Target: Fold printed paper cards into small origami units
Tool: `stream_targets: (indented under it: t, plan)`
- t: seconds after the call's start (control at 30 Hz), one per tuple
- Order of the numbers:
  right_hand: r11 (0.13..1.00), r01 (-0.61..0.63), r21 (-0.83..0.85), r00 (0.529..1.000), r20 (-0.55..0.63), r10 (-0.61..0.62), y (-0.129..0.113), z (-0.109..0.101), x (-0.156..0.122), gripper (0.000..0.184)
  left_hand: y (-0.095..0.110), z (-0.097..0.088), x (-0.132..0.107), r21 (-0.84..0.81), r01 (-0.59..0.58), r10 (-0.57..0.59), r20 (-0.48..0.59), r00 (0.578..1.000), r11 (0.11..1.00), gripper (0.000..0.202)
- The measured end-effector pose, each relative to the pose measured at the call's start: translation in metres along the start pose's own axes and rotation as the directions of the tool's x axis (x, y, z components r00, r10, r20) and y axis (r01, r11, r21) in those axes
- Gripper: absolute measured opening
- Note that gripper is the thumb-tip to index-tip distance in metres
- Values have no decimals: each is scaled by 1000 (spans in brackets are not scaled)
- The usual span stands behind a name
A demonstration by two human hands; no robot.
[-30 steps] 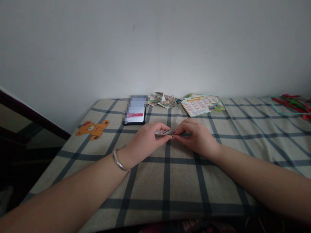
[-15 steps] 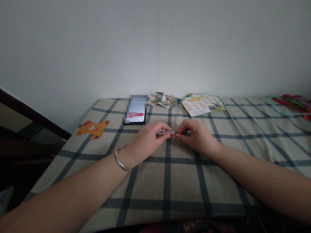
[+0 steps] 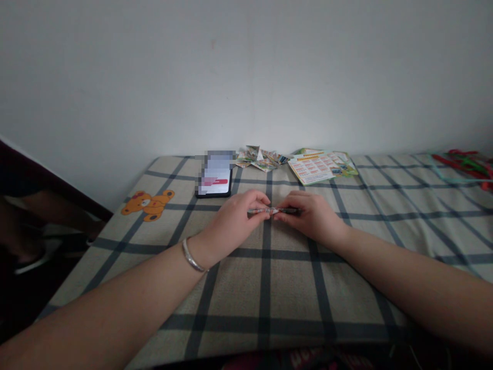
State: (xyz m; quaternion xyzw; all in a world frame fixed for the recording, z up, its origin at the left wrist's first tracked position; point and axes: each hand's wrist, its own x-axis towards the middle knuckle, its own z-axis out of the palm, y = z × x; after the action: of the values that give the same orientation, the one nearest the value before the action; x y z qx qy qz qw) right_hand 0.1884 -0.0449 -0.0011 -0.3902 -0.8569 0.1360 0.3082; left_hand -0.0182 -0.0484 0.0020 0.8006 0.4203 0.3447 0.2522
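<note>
Between my two hands, just above the checked tablecloth [image 3: 290, 288], is a small piece of folded printed paper [image 3: 272, 210], seen nearly edge-on. My left hand [image 3: 241, 213], with a silver bangle [image 3: 191, 255] at the wrist, pinches its left part between thumb and fingers. The thumb and fingers of my right hand [image 3: 308, 211] are closed on its right part, and a dark edge of the paper runs into that palm. My fingers cover much of the paper, so its full shape is hidden.
By the wall lie a phone [image 3: 217, 174] with a lit screen, several folded paper pieces [image 3: 262, 158] and printed leaflets [image 3: 314, 167]. A bear-shaped cutout [image 3: 148, 205] is at left. Colourful items [image 3: 468, 164] lie far right. A person's legs [image 3: 42, 216] show beyond the table's left edge.
My right hand's fingers have shifted from a bent pinch to a flatter grip, and more of the paper shows between my hands. A person's legs have come into view at left.
</note>
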Motion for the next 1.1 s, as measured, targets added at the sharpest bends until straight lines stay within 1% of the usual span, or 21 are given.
stream_targets:
  t: [0.07, 0.13, 0.23, 0.3, 0.47, 0.53, 0.63, 0.7, 0.87, 1.1]
  plan:
    - [999, 32, -26, 999, -13, -32, 0, -1, 0, 7, -1, -1, 0, 72, -31, 32, -7, 999, 997, 16]
    - [998, 50, -41, 999, -13, -51, 0, -1, 0, 9, -2, -1, 1, 180, -91, 92, 4, 996, 979, 12]
    - [996, 68, -58, 998, -5, -68, 1, 0, 0, 11, -5, -2, 1, 341, -201, 192, 60, 980, 919, 11]
    - [995, 68, -68, 998, -3, -69, 2, 0, 0, 13, -6, -3, 1, 392, -238, 216, 102, 971, 889, 12]
    - [993, 63, -95, 998, 11, -62, 2, 0, 0, 14, -5, -4, 1, 461, -247, 202, 145, 969, 852, 15]
    - [991, 69, -118, 997, 41, -64, 1, 0, 0, 14, -4, -4, 1, 485, -250, 201, 152, 968, 838, 15]
    - [981, 107, -162, 990, 105, -91, 0, 0, 1, 17, -5, -4, 0, 505, -251, 193, 164, 967, 826, 15]
    - [970, 132, -203, 986, 124, -108, 0, -1, 2, 18, -5, -3, -1, 513, -254, 193, 169, 966, 820, 15]
    - [951, 137, -277, 986, 134, -103, -4, -1, 3, 19, -2, -3, -2, 534, -272, 213, 170, 962, 800, 16]
    - [950, 155, -271, 984, 133, -122, -6, -1, 2, 16, 7, -6, -3, 584, -282, 227, 167, 959, 761, 17]
